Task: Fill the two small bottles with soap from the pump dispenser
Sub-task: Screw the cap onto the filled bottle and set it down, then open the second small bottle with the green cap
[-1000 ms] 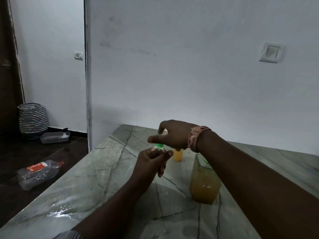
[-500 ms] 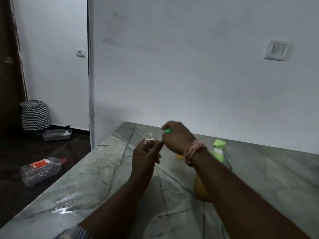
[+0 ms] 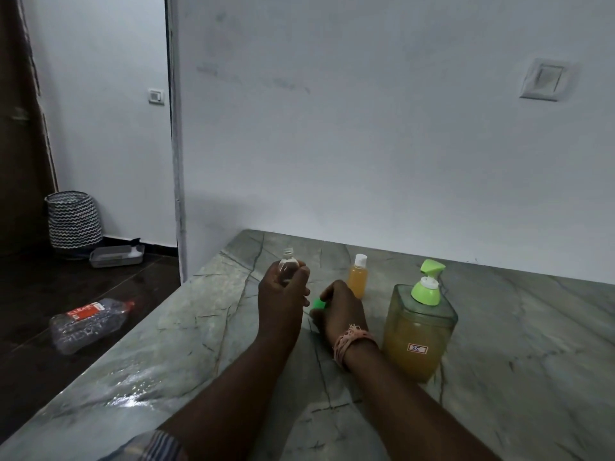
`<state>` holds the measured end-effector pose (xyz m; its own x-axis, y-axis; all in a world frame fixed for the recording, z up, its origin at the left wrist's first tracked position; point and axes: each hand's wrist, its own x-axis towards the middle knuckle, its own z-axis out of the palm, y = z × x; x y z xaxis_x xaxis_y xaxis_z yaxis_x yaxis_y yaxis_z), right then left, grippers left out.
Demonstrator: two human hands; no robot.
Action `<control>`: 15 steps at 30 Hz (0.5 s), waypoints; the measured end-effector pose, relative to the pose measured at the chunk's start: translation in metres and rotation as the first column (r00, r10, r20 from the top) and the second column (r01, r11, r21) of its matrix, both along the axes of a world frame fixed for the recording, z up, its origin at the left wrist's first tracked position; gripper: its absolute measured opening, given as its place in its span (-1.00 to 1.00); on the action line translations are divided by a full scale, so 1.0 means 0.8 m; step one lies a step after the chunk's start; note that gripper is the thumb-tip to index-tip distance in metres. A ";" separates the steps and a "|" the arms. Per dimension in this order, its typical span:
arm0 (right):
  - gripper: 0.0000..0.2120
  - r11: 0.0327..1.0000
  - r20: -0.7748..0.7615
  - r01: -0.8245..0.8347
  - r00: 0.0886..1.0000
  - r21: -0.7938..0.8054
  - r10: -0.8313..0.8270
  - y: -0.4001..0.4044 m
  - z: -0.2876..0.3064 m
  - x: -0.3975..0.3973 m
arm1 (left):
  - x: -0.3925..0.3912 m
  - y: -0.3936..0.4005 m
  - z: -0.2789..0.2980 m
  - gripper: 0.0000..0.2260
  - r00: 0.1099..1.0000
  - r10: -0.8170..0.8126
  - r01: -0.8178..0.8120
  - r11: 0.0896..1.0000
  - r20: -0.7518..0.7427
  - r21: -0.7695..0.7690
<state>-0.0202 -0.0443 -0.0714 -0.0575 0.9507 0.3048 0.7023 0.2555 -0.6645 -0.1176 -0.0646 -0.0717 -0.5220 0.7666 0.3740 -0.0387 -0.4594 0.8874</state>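
Green cap (image 3: 318, 304) now off, lowered to the counter (image 3: 206, 314) in right hand (image 3: 339, 307), fingers pinching it. Empty bottle (image 3: 288, 266) open, gripped by left hand (image 3: 283, 297). Ready for pump dispenser (image 3: 418, 324).

The counter (image 3: 499, 327) is grey-green marble with dark veins. On it, the pump dispenser (image 3: 417, 331) has a clear greenish body, amber-orange soap inside, a lime-green pump head and a small white label. At its ten o'clock, a small bottle (image 3: 357, 276) holds the same orange soap under a white cap. The open bottle (image 3: 289, 266) is clear and colourless. A bright green cap (image 3: 318, 304) shows at the right hand (image 3: 339, 311), whose wrist wears a pinkish thread band (image 3: 352, 341). At nine o'clock, a basket (image 3: 73, 219) carries black-and-white zigzags. The floor bottle (image 3: 90, 319) is clear with a red label. The wall (image 3: 366, 128) is white.
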 end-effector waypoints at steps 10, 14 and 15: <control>-0.90 0.960 0.064 -0.039 0.998 0.278 0.022 -0.049 0.143 0.021 | 0.021 -0.015 0.006 -0.69 0.978 -0.209 0.208 0.976 0.018 0.064; -0.70 0.981 0.130 0.009 0.991 0.192 -0.035 -0.033 0.203 0.067 | 0.041 -0.033 0.010 -0.75 0.944 -0.319 0.327 0.939 -0.084 0.105; -0.65 0.986 0.122 0.043 0.990 0.160 -0.063 -0.024 0.210 0.081 | 0.047 -0.039 0.011 -0.77 0.925 -0.351 0.368 0.923 -0.147 0.108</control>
